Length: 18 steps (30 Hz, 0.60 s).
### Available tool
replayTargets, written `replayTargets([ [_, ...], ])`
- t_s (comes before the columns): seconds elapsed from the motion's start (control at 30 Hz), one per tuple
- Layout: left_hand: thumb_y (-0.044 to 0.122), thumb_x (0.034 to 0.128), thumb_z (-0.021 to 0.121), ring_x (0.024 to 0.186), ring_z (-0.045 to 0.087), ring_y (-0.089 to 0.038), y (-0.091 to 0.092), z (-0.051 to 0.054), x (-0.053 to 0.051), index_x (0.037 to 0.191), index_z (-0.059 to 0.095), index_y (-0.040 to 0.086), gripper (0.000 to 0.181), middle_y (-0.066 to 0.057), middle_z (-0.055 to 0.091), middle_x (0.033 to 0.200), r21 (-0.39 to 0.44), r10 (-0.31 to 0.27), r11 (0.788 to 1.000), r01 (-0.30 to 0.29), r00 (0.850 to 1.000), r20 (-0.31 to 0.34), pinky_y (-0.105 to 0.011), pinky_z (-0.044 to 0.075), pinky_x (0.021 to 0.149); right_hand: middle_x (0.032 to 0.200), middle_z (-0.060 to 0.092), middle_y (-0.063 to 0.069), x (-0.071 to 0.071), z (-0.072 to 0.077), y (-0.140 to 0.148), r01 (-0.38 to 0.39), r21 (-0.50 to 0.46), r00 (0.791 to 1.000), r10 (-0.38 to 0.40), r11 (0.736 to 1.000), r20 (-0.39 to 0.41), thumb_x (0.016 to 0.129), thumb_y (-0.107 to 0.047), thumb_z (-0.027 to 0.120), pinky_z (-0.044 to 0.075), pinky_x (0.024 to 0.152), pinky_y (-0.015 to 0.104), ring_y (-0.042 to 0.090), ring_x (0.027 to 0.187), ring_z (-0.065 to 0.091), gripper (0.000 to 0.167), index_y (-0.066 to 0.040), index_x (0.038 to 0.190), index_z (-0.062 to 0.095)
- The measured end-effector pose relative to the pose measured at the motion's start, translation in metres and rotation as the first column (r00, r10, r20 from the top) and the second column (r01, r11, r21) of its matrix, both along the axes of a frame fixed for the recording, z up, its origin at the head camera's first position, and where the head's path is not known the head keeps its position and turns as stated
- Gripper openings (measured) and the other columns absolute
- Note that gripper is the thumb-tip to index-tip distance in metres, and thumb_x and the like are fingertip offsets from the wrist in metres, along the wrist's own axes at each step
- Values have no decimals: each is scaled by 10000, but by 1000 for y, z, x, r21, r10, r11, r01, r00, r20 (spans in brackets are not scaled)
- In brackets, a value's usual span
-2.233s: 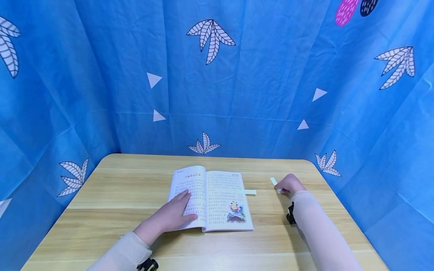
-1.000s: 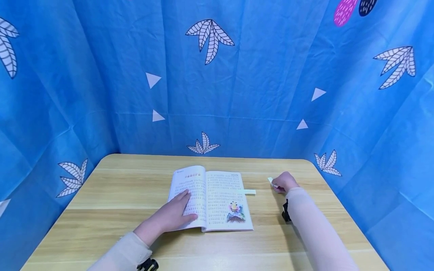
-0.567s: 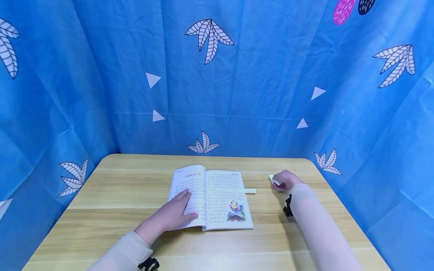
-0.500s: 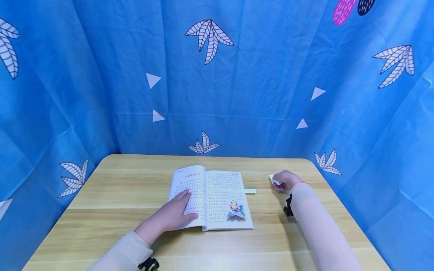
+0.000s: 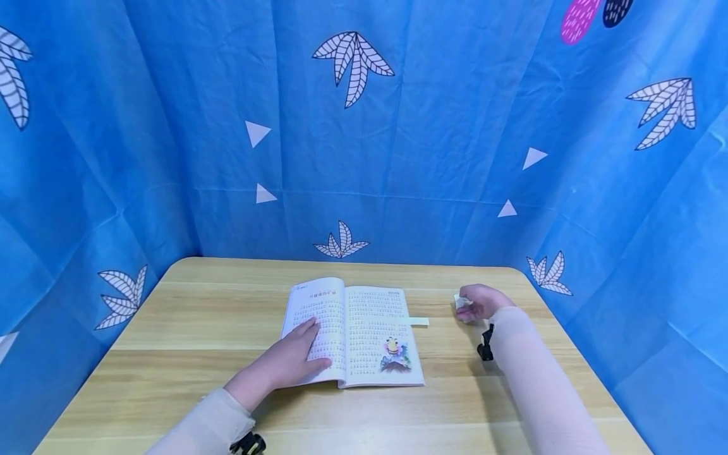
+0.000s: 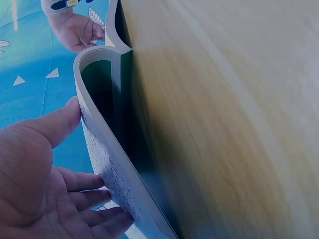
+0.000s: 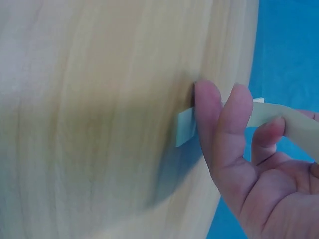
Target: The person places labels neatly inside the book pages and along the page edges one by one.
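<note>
An open book [image 5: 375,306] lies on the table, its left page bulging slightly. My left hand [image 5: 292,357] rests on that page with fingers extended and thumb near the fold; the left wrist view shows these fingers [image 6: 82,196] against the printed page. A pale green paper strip [image 5: 419,321], like a sticky note, juts from the right page's edge. To the right of the book, my right hand [image 5: 482,302] pinches another pale green sticky-note strip [image 7: 286,119]. It bends back over the palm, and a short end [image 7: 185,127] shows past the fingertips. Whether this is one strip or several layers cannot be told.
The wooden table [image 5: 199,328] has rounded far corners. A blue curtain [image 5: 364,158] with leaf and triangle prints hangs close behind it and along both sides. Black wrist cameras [image 5: 485,344] sit under the sleeves.
My right hand has shifted a little and turned, and the strip that lay straight beyond its fingers is now bent back in its grip. The left hand and book have stayed put.
</note>
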<state>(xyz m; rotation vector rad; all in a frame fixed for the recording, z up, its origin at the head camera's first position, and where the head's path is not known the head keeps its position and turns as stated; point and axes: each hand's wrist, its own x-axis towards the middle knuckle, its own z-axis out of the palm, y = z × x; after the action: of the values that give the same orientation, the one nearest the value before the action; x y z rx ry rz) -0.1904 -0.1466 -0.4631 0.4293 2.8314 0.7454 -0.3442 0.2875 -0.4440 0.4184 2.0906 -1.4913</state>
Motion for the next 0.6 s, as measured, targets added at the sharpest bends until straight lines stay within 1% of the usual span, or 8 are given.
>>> replayTargets([
  [0.07,465,924,693,1484,260,-364,0,0,0,1515,361,-52,853,-199,266,1616,0,-1,1000,1,1000,-4,-501,269,1193,1129,496,329,-1,1,1,0,-17,1000,0,1000,-2,994,-91,395,575,909,408,342,866,677,559,101,1471,175],
  [0.13,461,925,692,1483,263,-363,0,0,-1,1511,365,-55,847,-202,269,1615,-2,-4,1000,4,1000,-7,-497,271,1193,1129,491,331,-2,1,1,-1,-26,1000,1,1000,-3,985,-91,394,578,904,415,359,868,680,551,89,1461,181],
  [0.2,457,925,693,1482,266,-364,-1,0,-1,1507,370,-59,843,-205,272,1612,-2,-4,1000,4,1000,-10,-494,273,1193,1121,489,329,-3,2,1,-21,-38,1000,21,999,-3,982,-89,385,580,900,414,363,867,679,512,90,1425,203],
  [0.3,453,925,696,1481,266,-367,-1,1,0,1506,371,-60,841,-207,273,1611,1,-5,1000,5,1000,-10,-496,273,1192,1104,507,322,-3,4,1,-31,-49,999,32,998,12,983,-96,375,588,882,396,353,853,688,408,61,1343,261],
  [0.37,450,924,698,1481,266,-369,-1,1,0,1507,370,-61,841,-208,271,1611,5,-5,1000,5,1000,-8,-500,273,1191,1109,513,337,-3,6,1,-48,-54,999,49,997,16,990,-103,359,594,867,382,354,854,694,376,60,1317,272],
  [0.43,449,924,699,1481,265,-369,0,2,0,1507,369,-61,842,-208,270,1612,6,-4,1000,4,1000,-6,-502,272,1191,1128,505,359,-2,8,0,-43,-66,999,44,997,20,998,-112,350,596,860,377,369,867,700,365,56,1314,277],
  [0.53,447,924,700,1482,263,-370,0,2,0,1508,366,-62,844,-206,268,1613,8,-3,1000,3,1000,-1,-506,270,1191,1194,469,414,-2,10,0,-44,-77,999,45,996,14,1010,-124,335,597,855,378,403,903,700,391,66,1343,257],
  [0.6,446,924,700,1483,261,-370,0,3,1,1509,364,-61,844,-204,266,1614,9,-2,1000,2,1000,1,-508,269,1191,1237,443,441,-2,10,-1,-30,-77,999,31,997,14,1011,-130,341,595,859,386,426,927,695,423,62,1374,240],
])
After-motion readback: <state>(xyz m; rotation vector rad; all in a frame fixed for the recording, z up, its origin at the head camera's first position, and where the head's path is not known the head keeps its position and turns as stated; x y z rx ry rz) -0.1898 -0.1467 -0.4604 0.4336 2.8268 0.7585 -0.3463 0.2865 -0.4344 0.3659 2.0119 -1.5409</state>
